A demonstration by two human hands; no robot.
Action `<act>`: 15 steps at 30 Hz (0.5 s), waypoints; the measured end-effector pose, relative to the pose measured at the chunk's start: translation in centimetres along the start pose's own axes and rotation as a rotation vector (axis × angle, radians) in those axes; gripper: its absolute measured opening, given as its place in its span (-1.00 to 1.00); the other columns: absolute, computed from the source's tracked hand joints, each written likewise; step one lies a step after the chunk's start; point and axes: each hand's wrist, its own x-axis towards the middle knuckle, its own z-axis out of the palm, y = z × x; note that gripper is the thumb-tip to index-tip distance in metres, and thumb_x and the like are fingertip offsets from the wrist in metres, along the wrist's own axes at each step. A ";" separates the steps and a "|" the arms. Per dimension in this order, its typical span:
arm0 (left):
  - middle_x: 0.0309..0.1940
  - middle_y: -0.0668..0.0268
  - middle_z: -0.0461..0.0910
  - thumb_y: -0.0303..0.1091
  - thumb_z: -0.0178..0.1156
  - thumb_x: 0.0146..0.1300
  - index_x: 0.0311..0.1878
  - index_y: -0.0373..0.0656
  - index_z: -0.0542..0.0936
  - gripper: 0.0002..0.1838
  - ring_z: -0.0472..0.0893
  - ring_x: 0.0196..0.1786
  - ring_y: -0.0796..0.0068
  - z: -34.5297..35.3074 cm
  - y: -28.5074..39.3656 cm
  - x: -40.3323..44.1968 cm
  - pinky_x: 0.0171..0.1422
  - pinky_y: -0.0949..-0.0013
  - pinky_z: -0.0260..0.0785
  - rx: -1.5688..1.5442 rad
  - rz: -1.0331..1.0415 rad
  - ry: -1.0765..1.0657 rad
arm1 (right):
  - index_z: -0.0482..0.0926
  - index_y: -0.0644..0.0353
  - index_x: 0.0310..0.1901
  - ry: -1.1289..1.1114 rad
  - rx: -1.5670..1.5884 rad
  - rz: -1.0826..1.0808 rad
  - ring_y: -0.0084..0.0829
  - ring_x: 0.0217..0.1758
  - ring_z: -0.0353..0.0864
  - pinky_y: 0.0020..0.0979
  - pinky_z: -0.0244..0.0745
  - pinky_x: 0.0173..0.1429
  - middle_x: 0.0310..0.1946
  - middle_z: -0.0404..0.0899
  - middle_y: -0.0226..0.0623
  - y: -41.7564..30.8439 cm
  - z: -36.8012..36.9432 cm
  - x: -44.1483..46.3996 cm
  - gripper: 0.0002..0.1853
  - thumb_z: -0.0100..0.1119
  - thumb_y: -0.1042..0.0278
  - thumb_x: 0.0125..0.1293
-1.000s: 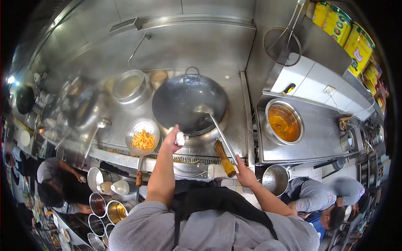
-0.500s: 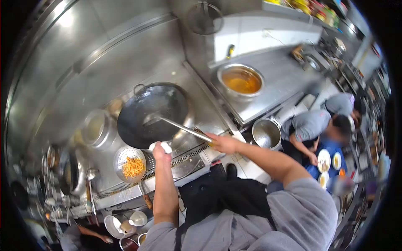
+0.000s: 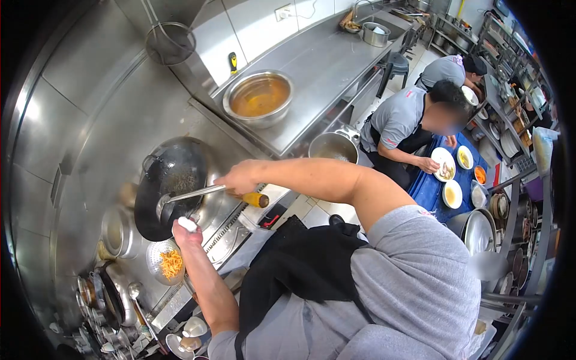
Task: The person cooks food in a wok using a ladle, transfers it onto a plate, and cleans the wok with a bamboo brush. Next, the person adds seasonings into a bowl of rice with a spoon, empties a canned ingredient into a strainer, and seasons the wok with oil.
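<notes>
A dark wok (image 3: 150, 180) sits on the steel range at the left, with some liquid or wet sheen inside. My left hand (image 3: 188, 235) is closed around a folded white cloth (image 3: 187, 225) at the wok's near rim; the grip point itself is hidden. In my right hand (image 3: 239, 178) is the metal shaft of a ladle (image 3: 195, 193), its bowl inside the wok. Under that hand a yellow-brown handle end (image 3: 257, 199) sticks out; I cannot tell whether it belongs to the ladle. Beside the wok, orange-brown strips (image 3: 171, 264) lie in a perforated strainer (image 3: 154, 255).
A steel bowl of orange liquid (image 3: 258, 99) stands on the counter (image 3: 312, 54) ahead. A metal pot (image 3: 333, 147) is at its near end. To the right, a co-worker (image 3: 402, 120) handles food on a plate (image 3: 444, 162). Another pot (image 3: 119, 231) stands left of the strainer.
The view has swung to the right, so the wok and counter sit further left. The wok looks more tilted. Both hands keep their grips, and the ladle bowl stays in the wok.
</notes>
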 end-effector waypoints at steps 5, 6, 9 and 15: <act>-0.40 0.56 0.55 -0.06 -0.10 0.37 -0.27 0.13 0.51 -0.76 0.55 -0.33 0.54 6.4 0.2 -4.3 -0.25 0.33 0.25 -0.007 0.092 0.003 | 0.16 -0.18 0.42 0.028 -0.014 -0.020 -0.02 -0.02 0.60 -0.09 0.50 0.01 -0.07 0.62 -0.05 2.4 -2.3 -5.8 -0.28 0.06 0.31 0.17; -0.37 0.54 0.56 -0.06 -0.08 0.37 -0.25 0.12 0.51 -0.78 0.56 -0.32 0.51 6.8 -0.3 -3.8 -0.22 0.31 0.28 -0.011 0.102 0.025 | 0.15 -0.19 0.43 0.050 0.008 -0.021 -0.02 -0.02 0.60 -0.08 0.50 0.01 -0.07 0.62 -0.08 3.0 -2.7 -7.0 -0.27 0.07 0.32 0.18; -0.31 0.47 0.58 -0.07 -0.02 0.36 -0.17 0.08 0.51 -0.79 0.58 -0.27 0.41 3.1 -3.4 5.1 -0.15 0.24 0.38 -0.066 0.074 0.004 | 0.09 -0.17 0.45 0.102 0.071 -0.047 0.00 -0.03 0.59 -0.07 0.50 0.02 -0.04 0.62 -0.10 6.0 -3.3 -10.0 -0.24 0.09 0.34 0.19; -0.35 0.49 0.59 -0.12 0.01 0.36 -0.18 0.11 0.52 -0.85 0.59 -0.27 0.44 14.0 -0.4 -3.8 -0.16 0.22 0.40 -0.333 0.005 0.184 | -0.07 -0.11 0.49 0.289 0.171 -0.046 0.06 0.02 0.55 -0.08 0.45 0.14 0.07 0.53 -0.01 13.8 -4.1 -13.1 -0.18 0.09 0.37 0.22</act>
